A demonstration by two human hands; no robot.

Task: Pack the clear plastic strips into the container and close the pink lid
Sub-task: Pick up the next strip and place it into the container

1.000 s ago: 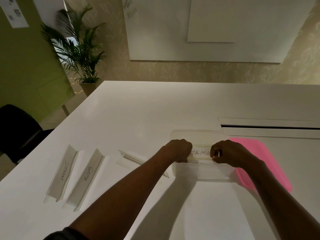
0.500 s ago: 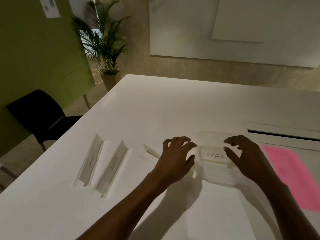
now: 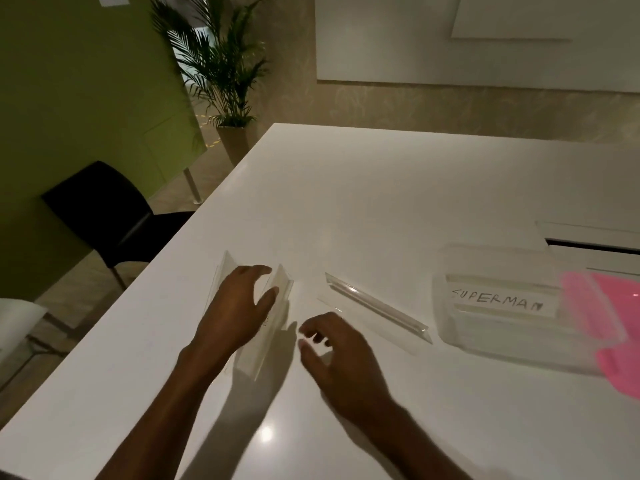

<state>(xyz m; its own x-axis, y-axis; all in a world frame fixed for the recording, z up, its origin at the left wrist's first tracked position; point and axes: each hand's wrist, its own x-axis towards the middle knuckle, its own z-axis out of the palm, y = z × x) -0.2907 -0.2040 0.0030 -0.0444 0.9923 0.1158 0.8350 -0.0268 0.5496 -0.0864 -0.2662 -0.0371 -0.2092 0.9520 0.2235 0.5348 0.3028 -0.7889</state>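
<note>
Three clear strips are lying loose on the white counter (image 3: 381, 188), well apart from the container (image 3: 512, 344) at the right. Two of them, the left strip (image 3: 221, 271) and the middle strip (image 3: 277, 306), are sitting side by side under the left hand (image 3: 235, 306), which is reaching over them with fingers spread; its thumb is resting against the middle strip and the fingertips are curling toward the gap between the two. Whether it is actually gripping either one, I cannot tell. The third strip (image 3: 377, 306) is lying at a slant between the hands and the container, touched by nothing.

The right hand (image 3: 336, 355) is hovering just beside the middle strip, fingers loosely parted and bent, holding nothing.

The container is standing open, clear-walled, with a strip inside it (image 3: 498, 299) carrying a white label that reads SUPERMAN in handwriting. The pink lid (image 3: 609, 327) is lying at the container's right edge, overlapping its corner and blurred; it is not closing the box.

Beyond the counter's left edge a black chair (image 3: 104, 209) is standing, and a potted palm (image 3: 221, 64) is growing by the green wall (image 3: 69, 98).
</note>
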